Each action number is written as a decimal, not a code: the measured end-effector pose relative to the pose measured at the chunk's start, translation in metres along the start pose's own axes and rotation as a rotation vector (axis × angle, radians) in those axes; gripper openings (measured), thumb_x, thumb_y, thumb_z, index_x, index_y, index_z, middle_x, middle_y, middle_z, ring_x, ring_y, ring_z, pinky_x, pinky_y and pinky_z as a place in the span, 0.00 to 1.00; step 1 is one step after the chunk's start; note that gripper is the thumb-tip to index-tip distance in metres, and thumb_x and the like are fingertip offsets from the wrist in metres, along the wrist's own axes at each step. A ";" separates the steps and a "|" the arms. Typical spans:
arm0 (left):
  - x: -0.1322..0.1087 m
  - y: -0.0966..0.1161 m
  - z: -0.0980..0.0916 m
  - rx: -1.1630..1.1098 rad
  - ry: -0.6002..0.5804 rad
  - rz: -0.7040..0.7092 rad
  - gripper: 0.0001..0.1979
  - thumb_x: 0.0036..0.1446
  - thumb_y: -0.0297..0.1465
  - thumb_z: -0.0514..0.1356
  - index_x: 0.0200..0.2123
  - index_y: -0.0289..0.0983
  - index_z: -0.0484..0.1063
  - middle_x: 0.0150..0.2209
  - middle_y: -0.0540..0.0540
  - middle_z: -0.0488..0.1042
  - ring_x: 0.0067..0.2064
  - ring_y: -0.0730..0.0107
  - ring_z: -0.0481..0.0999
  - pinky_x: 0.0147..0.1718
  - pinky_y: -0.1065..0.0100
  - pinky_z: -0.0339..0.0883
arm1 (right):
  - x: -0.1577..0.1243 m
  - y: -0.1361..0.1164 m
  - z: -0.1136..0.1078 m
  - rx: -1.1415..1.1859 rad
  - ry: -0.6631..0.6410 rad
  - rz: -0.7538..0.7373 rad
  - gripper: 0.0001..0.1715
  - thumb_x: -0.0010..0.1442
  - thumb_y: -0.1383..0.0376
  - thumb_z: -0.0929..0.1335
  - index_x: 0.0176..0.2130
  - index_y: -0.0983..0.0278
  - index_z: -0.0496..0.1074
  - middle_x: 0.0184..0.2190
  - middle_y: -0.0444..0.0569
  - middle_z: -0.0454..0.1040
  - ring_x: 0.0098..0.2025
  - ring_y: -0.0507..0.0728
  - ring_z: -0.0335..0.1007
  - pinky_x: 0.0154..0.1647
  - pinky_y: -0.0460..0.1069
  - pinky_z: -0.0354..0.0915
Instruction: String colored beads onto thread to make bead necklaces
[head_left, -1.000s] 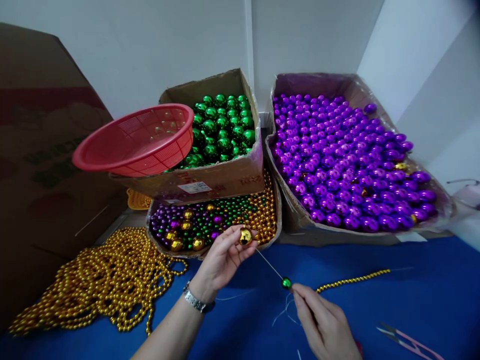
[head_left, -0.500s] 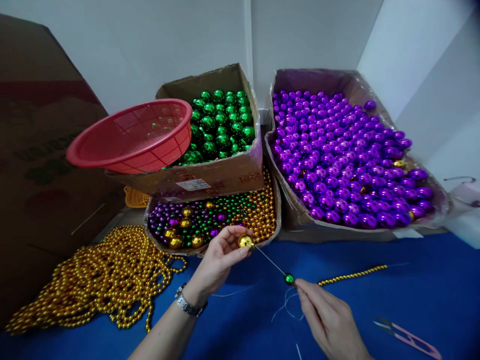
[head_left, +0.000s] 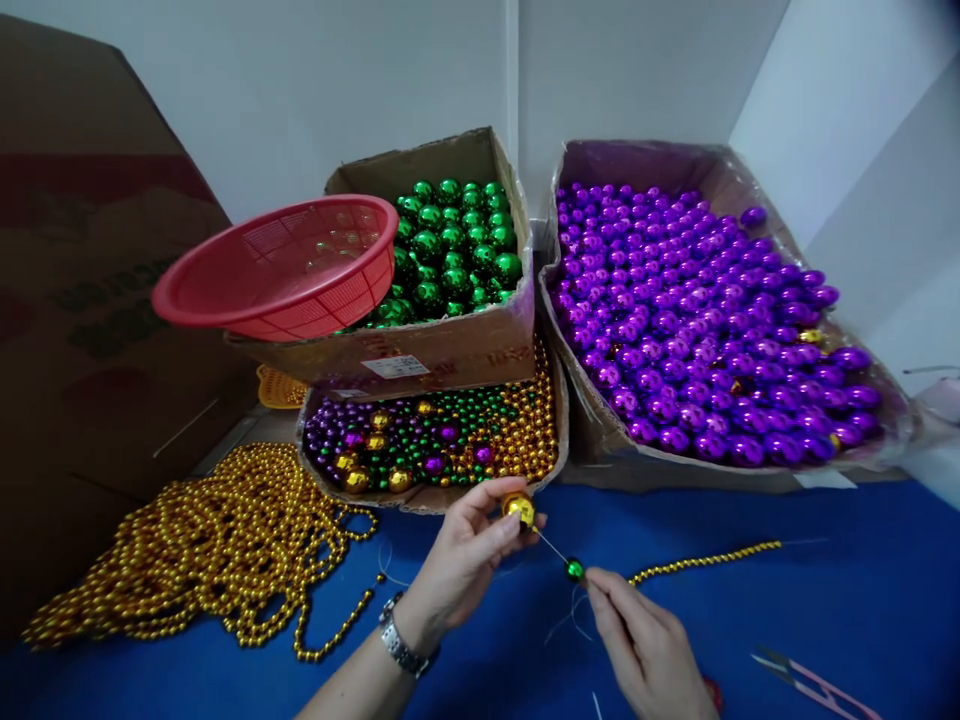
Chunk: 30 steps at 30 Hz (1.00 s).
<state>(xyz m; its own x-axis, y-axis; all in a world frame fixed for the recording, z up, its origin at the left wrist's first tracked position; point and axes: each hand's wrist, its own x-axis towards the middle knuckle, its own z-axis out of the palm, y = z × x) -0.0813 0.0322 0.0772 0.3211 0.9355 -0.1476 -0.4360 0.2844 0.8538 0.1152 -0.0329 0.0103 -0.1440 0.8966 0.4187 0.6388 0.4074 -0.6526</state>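
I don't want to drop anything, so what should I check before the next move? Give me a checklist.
1. Grip of left hand on gold bead: ok.
2. Straight strand between gold bead and green bead: ok.
3. Fingers of right hand closed beside green bead: ok; what they pinch is hidden.
4. Passage of strand fully through gold bead: cannot tell.
5. Gap between pink-handled snips and right hand: ok.
6. Tidiness of loose thread near green bead: not ok, curled.

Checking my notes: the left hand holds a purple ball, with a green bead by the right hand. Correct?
Not quite: the head view shows the left hand holding a gold ball, not purple. The green bead is by the right hand.
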 end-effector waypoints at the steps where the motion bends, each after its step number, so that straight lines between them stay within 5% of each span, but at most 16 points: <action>1: -0.002 0.000 0.001 -0.012 0.010 -0.004 0.17 0.51 0.29 0.64 0.46 0.38 0.71 0.44 0.43 0.72 0.45 0.58 0.75 0.44 0.60 0.67 | -0.001 0.002 0.002 -0.009 0.006 0.000 0.14 0.66 0.65 0.58 0.45 0.63 0.69 0.38 0.50 0.78 0.39 0.54 0.76 0.38 0.44 0.71; 8: -0.007 -0.002 0.003 -0.003 0.074 0.036 0.22 0.47 0.29 0.67 0.47 0.40 0.69 0.45 0.43 0.71 0.43 0.58 0.76 0.41 0.62 0.70 | -0.003 0.001 0.002 -0.063 0.056 -0.060 0.14 0.65 0.64 0.59 0.45 0.63 0.71 0.38 0.50 0.79 0.38 0.55 0.77 0.39 0.44 0.72; 17: -0.012 -0.007 0.002 0.048 0.086 0.117 0.17 0.49 0.27 0.66 0.43 0.38 0.69 0.45 0.43 0.71 0.41 0.61 0.76 0.40 0.62 0.70 | -0.006 0.001 0.006 0.020 0.035 -0.016 0.14 0.65 0.64 0.59 0.45 0.62 0.71 0.39 0.49 0.78 0.39 0.55 0.76 0.40 0.44 0.71; 30: -0.014 -0.008 -0.004 -0.066 0.070 0.035 0.16 0.50 0.26 0.65 0.43 0.36 0.68 0.46 0.42 0.69 0.41 0.61 0.76 0.39 0.64 0.70 | -0.007 0.000 0.003 0.040 -0.048 -0.014 0.13 0.64 0.66 0.60 0.46 0.62 0.69 0.39 0.49 0.77 0.40 0.54 0.76 0.41 0.43 0.70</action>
<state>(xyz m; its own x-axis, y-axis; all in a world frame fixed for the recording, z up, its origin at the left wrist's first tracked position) -0.0859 0.0173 0.0702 0.2460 0.9569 -0.1546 -0.5009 0.2621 0.8249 0.1138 -0.0384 0.0050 -0.1895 0.8979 0.3973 0.6057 0.4254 -0.6724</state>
